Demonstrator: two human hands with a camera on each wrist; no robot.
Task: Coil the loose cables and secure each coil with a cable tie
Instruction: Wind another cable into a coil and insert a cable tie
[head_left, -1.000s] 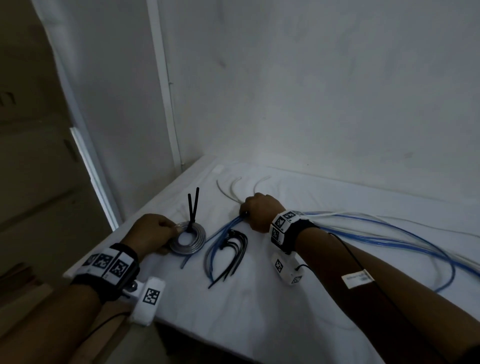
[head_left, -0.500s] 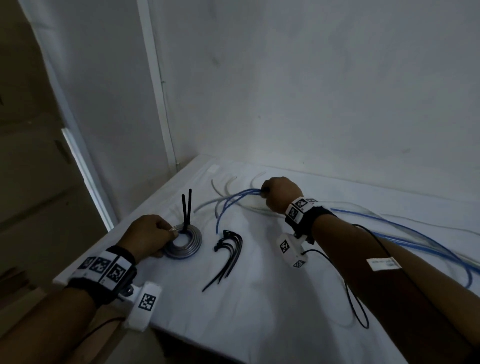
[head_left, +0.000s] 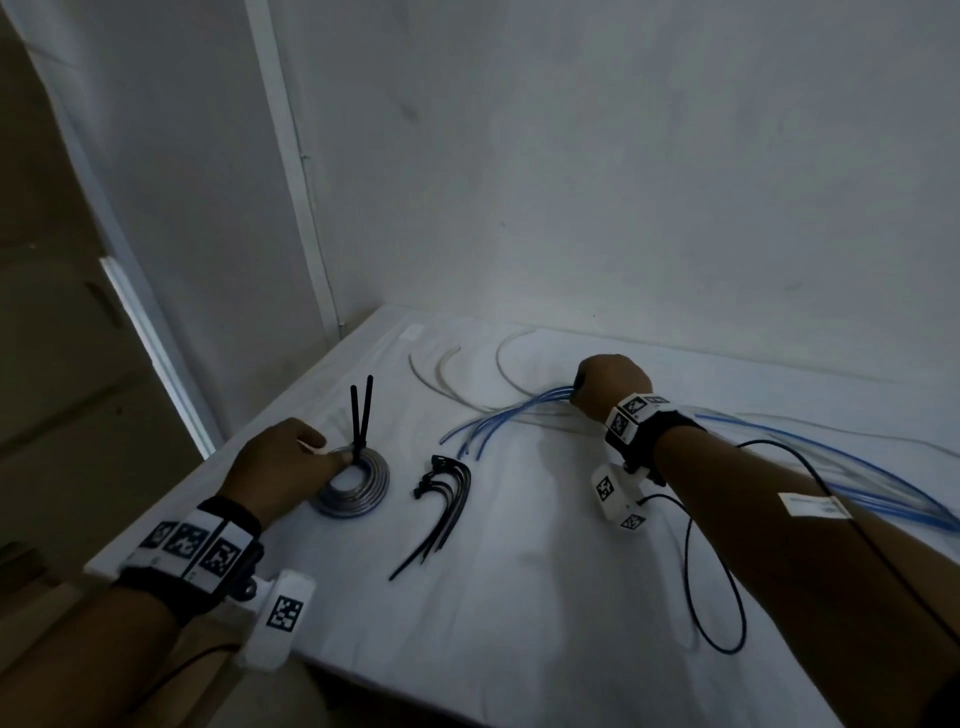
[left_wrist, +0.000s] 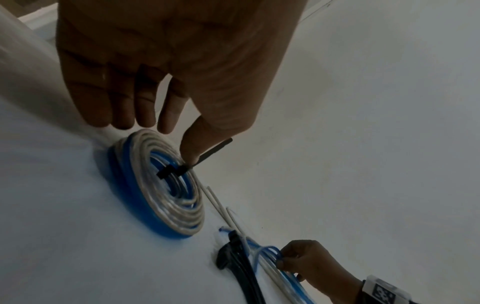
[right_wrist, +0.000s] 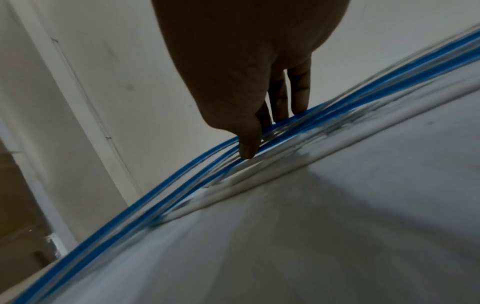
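On table (head_left: 519, 623), coil (head_left: 358, 486) (tied)

white sheet (head_left: 519, 597) covers the table, creased here and there. behind it a pale wall (head_left: 623, 156), with a thin white trim strip (head_left: 291, 156) running down to the corner. off left, a dim brown surface (head_left: 47, 364) past the bright frame edge (head_left: 150, 353).

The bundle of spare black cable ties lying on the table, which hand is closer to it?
Left. The left hand rests on the tied coil just beside the spare cable ties; the right hand grips the loose blue cables farther back.
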